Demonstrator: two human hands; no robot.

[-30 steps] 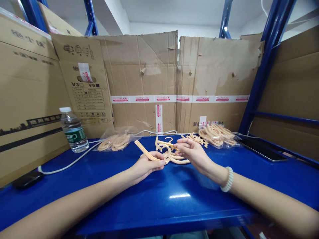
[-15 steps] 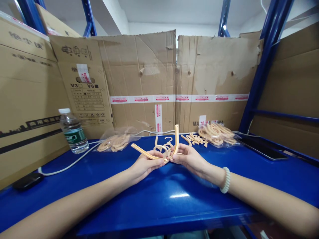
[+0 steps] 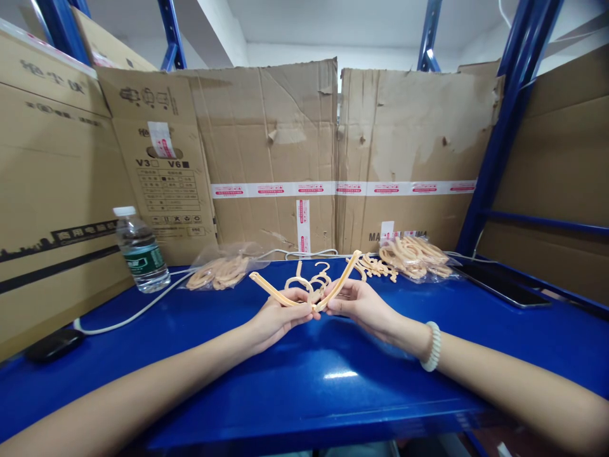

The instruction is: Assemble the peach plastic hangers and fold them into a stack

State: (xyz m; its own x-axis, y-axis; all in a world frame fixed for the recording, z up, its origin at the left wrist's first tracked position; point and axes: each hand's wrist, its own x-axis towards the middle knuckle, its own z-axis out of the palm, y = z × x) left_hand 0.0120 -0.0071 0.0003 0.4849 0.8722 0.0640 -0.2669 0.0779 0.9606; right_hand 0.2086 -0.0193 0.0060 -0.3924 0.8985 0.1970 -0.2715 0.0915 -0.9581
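My left hand point(image 3: 280, 320) is closed on a beige plastic hanger arm point(image 3: 267, 289), whose free end slants up to the left. Pinched in my right hand point(image 3: 366, 308) is a second hanger arm point(image 3: 346, 276), slanting up to the right. Their inner ends meet between my fingertips in a wide V; whether they are joined I cannot tell. Just behind my hands are more curved beige pieces and a hanger hook point(image 3: 322, 265), partly hidden by my fingers.
A clear bag of beige parts point(image 3: 221, 270) lies at the left, another bag point(image 3: 416, 257) at the right beside small loose hooks point(image 3: 378, 265). A water bottle point(image 3: 141, 251), a black mouse-like object point(image 3: 54, 346) and a dark phone point(image 3: 504, 285) rest on the blue table point(image 3: 285, 393). Cardboard stands behind.
The right hanger arm has swung outward to the right, from nearly upright to slanted. Both hands stay in about the same place.
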